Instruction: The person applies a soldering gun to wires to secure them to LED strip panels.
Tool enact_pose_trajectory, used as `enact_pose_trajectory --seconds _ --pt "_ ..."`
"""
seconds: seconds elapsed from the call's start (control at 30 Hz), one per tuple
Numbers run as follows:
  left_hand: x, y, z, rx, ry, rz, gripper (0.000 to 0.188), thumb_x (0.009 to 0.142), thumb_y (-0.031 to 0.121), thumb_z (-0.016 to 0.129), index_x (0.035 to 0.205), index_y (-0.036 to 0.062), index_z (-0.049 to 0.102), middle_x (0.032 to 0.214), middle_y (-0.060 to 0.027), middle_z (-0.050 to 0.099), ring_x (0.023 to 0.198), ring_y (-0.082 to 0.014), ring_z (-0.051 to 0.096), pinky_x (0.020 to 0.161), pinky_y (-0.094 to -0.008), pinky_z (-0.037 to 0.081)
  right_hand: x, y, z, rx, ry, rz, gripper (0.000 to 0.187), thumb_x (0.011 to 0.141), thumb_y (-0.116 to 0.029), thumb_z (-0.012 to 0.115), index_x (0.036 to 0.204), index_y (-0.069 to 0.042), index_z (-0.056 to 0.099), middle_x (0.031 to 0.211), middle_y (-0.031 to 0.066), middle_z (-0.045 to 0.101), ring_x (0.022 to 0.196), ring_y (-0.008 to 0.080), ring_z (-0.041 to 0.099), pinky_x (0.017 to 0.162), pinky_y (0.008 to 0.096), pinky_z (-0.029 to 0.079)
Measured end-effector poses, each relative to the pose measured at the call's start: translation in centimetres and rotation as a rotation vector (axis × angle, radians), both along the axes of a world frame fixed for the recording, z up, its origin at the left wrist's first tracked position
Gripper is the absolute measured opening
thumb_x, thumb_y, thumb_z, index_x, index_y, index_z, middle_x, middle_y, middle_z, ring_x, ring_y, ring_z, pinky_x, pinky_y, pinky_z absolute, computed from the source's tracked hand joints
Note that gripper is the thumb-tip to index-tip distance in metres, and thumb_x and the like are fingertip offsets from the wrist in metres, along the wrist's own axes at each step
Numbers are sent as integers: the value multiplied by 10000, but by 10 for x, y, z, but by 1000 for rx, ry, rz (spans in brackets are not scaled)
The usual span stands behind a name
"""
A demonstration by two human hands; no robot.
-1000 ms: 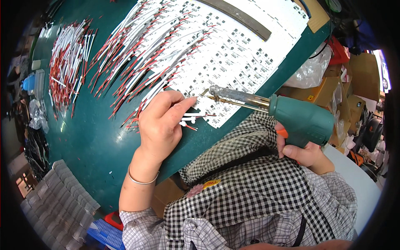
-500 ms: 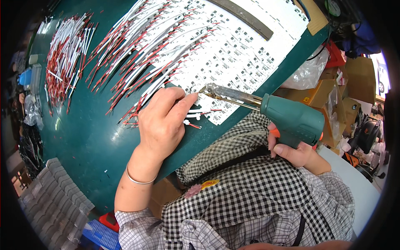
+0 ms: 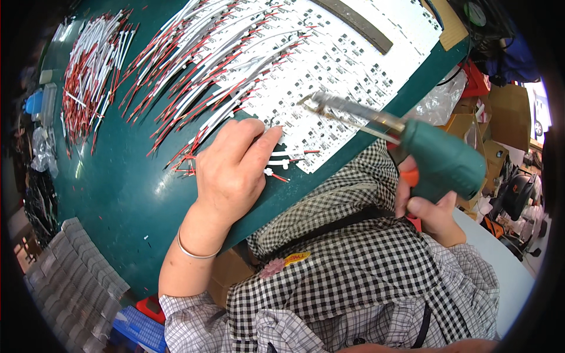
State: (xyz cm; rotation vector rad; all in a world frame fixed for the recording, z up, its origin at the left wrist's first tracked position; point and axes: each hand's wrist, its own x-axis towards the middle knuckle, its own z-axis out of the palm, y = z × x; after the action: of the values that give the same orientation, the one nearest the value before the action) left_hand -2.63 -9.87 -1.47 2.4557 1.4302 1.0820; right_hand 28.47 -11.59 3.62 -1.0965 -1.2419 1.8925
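My left hand (image 3: 234, 167) rests at the near edge of a white sheet of small circuit boards (image 3: 335, 76), thumb and forefinger pinched together over it. Red and white wire leads (image 3: 291, 160) with small white connectors stick out past the palm; the exact spot the fingertips grip is hidden. My right hand (image 3: 432, 215) is wrapped round the handle of a green soldering gun (image 3: 444, 159) with an orange trigger. Its metal tip (image 3: 309, 101) hovers over the sheet, up and right of my left fingertips, apart from them. Rows of red and white wires (image 3: 212, 65) fan out from the sheet's left part.
A loose heap of red and white wires (image 3: 97, 76) lies at the table's far left. A dark flat bar (image 3: 356, 23) lies across the boards. Grey stacked strips (image 3: 76, 282) stand at lower left. Cardboard boxes (image 3: 509, 117) and a plastic bag (image 3: 438, 97) are at the right.
The soldering gun has moved right and its tip has lifted away from beside my left fingertips. My left hand has stayed nearly in place, still pinched.
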Motion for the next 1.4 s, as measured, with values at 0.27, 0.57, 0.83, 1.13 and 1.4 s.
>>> enact_pose_trajectory --seconds 0.27,0.57,0.83,1.13,1.4 --pt "1 -3 7 -27 71 5 334 603 -57 605 924 22 651 828 -74 573 661 -206 567 487 -311 449 -4 18 13 280 -56 -274 625 731 -140 735 1216 96 418 920 163 535 540 167 556 443 240 481" --pt "-3 -9 20 -8 8 145 345 752 -101 564 1094 -69 590 1036 -171 662 742 -246 642 639 -323 526 8 31 35 554 -168 -351 604 745 -222 698 1162 126 434 662 97 538 437 130 522 383 209 426" --pt "5 -4 30 -133 246 194 451 645 -119 606 1040 82 691 725 -53 549 592 -183 574 525 -279 473 7 22 15 373 -51 -365 660 709 -202 756 1182 127 434 936 182 581 475 151 541 386 221 458" --pt "5 3 15 -49 257 162 350 663 -40 627 987 76 693 750 -45 532 611 -173 546 502 -298 448 10 15 9 115 -47 -213 672 699 -161 777 1233 80 448 1137 190 554 609 177 594 460 252 510" --pt "4 1 11 -30 153 141 346 650 -77 629 958 65 698 749 -62 557 620 -180 573 519 -306 470 2 12 8 15 -98 -100 631 710 -161 763 1215 72 465 1066 141 571 623 155 582 493 247 509"
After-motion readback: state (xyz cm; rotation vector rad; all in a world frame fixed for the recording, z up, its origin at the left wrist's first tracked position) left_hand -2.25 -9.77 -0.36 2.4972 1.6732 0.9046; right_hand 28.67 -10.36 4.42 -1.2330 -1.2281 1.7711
